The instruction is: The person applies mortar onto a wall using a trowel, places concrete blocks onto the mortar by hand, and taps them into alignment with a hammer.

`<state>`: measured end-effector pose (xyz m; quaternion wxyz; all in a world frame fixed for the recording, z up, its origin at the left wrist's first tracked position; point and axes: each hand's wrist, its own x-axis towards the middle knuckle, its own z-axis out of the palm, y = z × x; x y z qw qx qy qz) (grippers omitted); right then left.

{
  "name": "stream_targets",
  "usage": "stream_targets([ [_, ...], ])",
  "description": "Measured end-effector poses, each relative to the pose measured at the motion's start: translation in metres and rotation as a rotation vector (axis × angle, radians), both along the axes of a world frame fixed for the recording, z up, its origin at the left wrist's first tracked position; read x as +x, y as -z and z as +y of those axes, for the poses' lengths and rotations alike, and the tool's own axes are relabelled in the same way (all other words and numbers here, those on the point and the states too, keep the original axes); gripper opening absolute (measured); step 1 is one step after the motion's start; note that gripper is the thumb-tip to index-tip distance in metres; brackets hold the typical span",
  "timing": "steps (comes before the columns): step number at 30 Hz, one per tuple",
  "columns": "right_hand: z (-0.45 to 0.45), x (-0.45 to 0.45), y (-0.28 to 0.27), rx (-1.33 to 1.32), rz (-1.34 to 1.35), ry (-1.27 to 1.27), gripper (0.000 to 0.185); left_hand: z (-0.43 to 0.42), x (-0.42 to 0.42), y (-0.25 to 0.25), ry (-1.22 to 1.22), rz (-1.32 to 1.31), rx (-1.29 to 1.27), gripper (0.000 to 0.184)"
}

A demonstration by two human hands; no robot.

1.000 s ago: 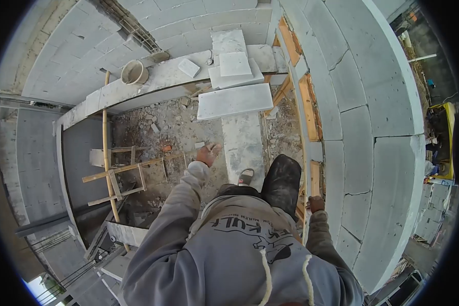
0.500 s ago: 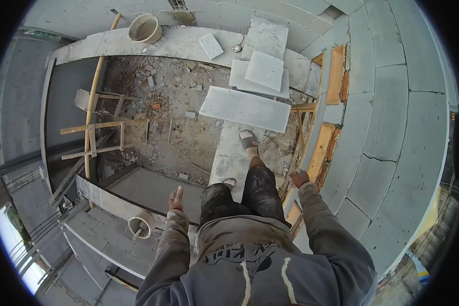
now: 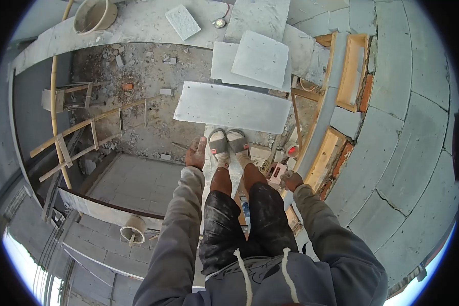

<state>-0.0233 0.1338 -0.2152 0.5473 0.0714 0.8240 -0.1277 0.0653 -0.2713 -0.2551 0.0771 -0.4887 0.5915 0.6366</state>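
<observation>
My left hand [image 3: 195, 154] hangs above the plank beside my feet, its fingers stretched out and holding nothing. Curled fingers close my right hand [image 3: 291, 180], which is near a wooden box form [image 3: 326, 155] in the wall; nothing shows in it. Just beyond my sandals lies a long pale concrete block [image 3: 232, 107]. Two flat pale slabs [image 3: 260, 58] overlap behind it. Farther back, a smaller block [image 3: 182, 22] and a round tape measure [image 3: 219, 22] rest on the walkway.
My feet stand on a narrow plank [image 3: 207, 178] above a rubble-strewn floor [image 3: 158, 122]. A block wall [image 3: 382, 153] rises at right. To the left are a wooden ladder [image 3: 93, 133] and bamboo pole [image 3: 54, 102]. Buckets stand back left [image 3: 94, 15] and lower left [image 3: 132, 229].
I have stepped forward, and both feet are now together before the long block. My left hand has moved forward and closer to my legs; the right hand remains near the wall.
</observation>
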Motion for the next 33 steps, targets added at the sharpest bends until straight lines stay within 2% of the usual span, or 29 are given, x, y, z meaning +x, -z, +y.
stream_targets([
  [2, -0.018, -0.011, 0.005, -0.032, -0.079, 0.254, 0.039, -0.020, -0.023, 0.014, 0.087, -0.067, -0.071, 0.049],
  [4, -0.029, -0.026, 0.047, -0.057, -0.057, 0.372, 0.042, -0.038, -0.050, 0.041, -0.008, -0.004, -0.130, 0.051],
  [6, -0.048, -0.051, 0.072, -0.114, -0.006, 0.621, 0.044, -0.060, -0.086, 0.072, -0.058, 0.019, -0.063, 0.054],
  [7, -0.073, -0.070, 0.070, -0.154, 0.031, 0.773, 0.044, -0.064, -0.116, 0.067, -0.092, -0.008, 0.003, 0.059],
  [8, -0.080, -0.083, 0.084, -0.237, 0.098, 0.750, 0.044, -0.069, -0.149, 0.057, -0.126, -0.035, 0.066, 0.065],
  [10, -0.094, -0.115, 0.108, -0.323, 0.231, 0.736, 0.045, -0.079, -0.200, 0.078, 0.025, 0.008, 0.006, 0.075],
  [11, -0.097, -0.131, 0.118, -0.325, 0.288, 0.747, 0.048, -0.077, -0.227, 0.078, 0.093, 0.024, -0.037, 0.064],
  [12, -0.093, -0.150, 0.133, -0.198, 0.360, 0.592, 0.052, -0.076, -0.253, 0.077, 0.157, 0.040, -0.083, 0.053],
  [13, -0.087, -0.167, 0.154, -0.074, 0.418, 0.431, 0.056, -0.075, -0.272, 0.087, 0.208, 0.043, -0.066, 0.054],
  [14, -0.081, -0.176, 0.184, -0.061, 0.466, 0.525, 0.061, -0.075, -0.286, 0.099, 0.256, 0.041, -0.051, 0.054],
  [15, -0.085, -0.191, 0.194, -0.135, 0.467, 0.621, 0.058, -0.073, -0.297, 0.112, 0.268, 0.024, -0.057, 0.054],
  [16, -0.097, -0.207, 0.189, -0.209, 0.637, 0.617, 0.056, -0.067, -0.305, 0.126, 0.312, 0.062, -0.092, 0.067],
  [17, -0.108, -0.224, 0.180, -0.306, 0.593, 0.683, 0.058, -0.059, -0.311, 0.137, 0.356, 0.098, -0.120, 0.083],
  [19, -0.128, -0.250, 0.195, -0.552, 0.791, 0.741, 0.062, -0.039, -0.327, 0.141, 0.322, 0.067, -0.059, 0.085],
  [20, -0.139, -0.268, 0.190, -0.541, 0.757, 0.723, 0.074, -0.030, -0.331, 0.142, 0.275, 0.044, -0.004, 0.087],
  [22, -0.145, -0.308, 0.212, -0.535, 0.571, 0.695, 0.087, -0.021, -0.342, 0.152, 0.293, 0.193, 0.105, 0.090],
  [24, -0.174, -0.330, 0.207, -0.606, 0.647, 0.577, 0.097, -0.007, -0.353, 0.157, 0.239, 0.211, 0.017, 0.084],
  [26, -0.189, -0.317, 0.212, -0.509, 0.654, 0.608, 0.096, 0.009, -0.353, 0.153, 0.181, 0.254, -0.059, 0.079],
  [27, -0.191, -0.309, 0.209, -0.418, 0.661, 0.633, 0.095, 0.015, -0.341, 0.138, 0.167, 0.157, -0.079, 0.080],
  [28, -0.189, -0.296, 0.197, -0.435, 0.645, 0.680, 0.092, 0.020, -0.333, 0.122, 0.147, 0.079, -0.104, 0.082],
  [30, -0.181, -0.241, 0.178, -0.552, 0.572, 0.813, 0.083, 0.030, -0.288, 0.098, 0.104, 0.130, 0.138, 0.086],
  [31, -0.178, -0.216, 0.162, -0.524, 0.526, 0.844, 0.078, 0.037, -0.262, 0.093, 0.052, 0.089, 0.135, 0.086],
  [32, -0.173, -0.190, 0.169, -0.510, 0.533, 0.837, 0.075, 0.041, -0.230, 0.101, 0.016, 0.037, 0.055, 0.083],
  [33, -0.169, -0.165, 0.168, -0.495, 0.534, 0.824, 0.075, 0.043, -0.198, 0.110, -0.033, 0.028, 0.119, 0.081],
])
